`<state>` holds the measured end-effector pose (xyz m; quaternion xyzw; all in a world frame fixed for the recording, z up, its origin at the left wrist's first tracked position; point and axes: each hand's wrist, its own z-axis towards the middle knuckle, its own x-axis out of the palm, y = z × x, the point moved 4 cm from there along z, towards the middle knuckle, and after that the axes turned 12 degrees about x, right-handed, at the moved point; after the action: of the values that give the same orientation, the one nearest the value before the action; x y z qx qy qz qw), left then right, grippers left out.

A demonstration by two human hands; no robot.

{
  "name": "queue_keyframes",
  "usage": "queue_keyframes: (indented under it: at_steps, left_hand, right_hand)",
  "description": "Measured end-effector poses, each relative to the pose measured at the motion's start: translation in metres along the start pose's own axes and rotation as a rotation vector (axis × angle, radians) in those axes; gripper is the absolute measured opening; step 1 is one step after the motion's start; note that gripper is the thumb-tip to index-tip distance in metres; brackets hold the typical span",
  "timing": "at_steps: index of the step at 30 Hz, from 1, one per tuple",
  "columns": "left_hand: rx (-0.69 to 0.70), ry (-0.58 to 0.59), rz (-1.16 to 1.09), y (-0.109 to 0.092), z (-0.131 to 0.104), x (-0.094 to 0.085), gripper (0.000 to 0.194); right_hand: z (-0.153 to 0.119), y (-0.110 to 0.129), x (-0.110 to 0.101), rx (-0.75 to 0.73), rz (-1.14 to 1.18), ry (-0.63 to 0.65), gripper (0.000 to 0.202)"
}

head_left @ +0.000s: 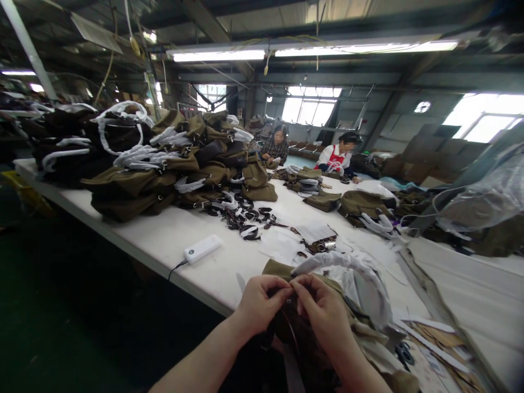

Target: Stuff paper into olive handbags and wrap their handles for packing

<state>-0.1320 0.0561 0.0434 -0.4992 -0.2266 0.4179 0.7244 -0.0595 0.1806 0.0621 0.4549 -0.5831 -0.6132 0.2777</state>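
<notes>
Below the middle of the view, my left hand (262, 303) and my right hand (325, 311) meet with thumbs and forefingers pinched together. What lies between the fingertips is too small to make out. A thin thread-like line hangs under them. They are at the near edge of an olive fabric bag (276, 267), whose body continues under and right of my right hand. The bag's handle (347, 261), wrapped in white, arches up behind my right hand. My wrists and forearms hide part of the bag.
A big pile of olive bags (135, 185) covers the left of the white table (147, 232). Dark straps (241, 218) lie before it. A white corded device (202, 248) is near the edge. Black-handled scissors (404, 353) lie right. Two people (335, 155) work across the table.
</notes>
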Motion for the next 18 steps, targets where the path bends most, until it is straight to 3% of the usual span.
queue_keyframes:
  at_steps: [4, 10, 18]
  left_hand:
    - [0.062, -0.089, 0.096, -0.003, -0.008, -0.002, 0.014]
    - [-0.089, -0.097, -0.290, 0.012, -0.011, 0.001, 0.024]
    - [-0.073, -0.111, -0.310, 0.003, -0.011, 0.002, 0.030]
  right_hand:
    - [0.001, -0.001, -0.001, 0.008, 0.085, -0.041, 0.036]
    - [-0.002, 0.000, 0.002, 0.067, 0.110, 0.061, 0.037]
    - [-0.003, -0.004, -0.003, 0.014, -0.089, 0.029, 0.027]
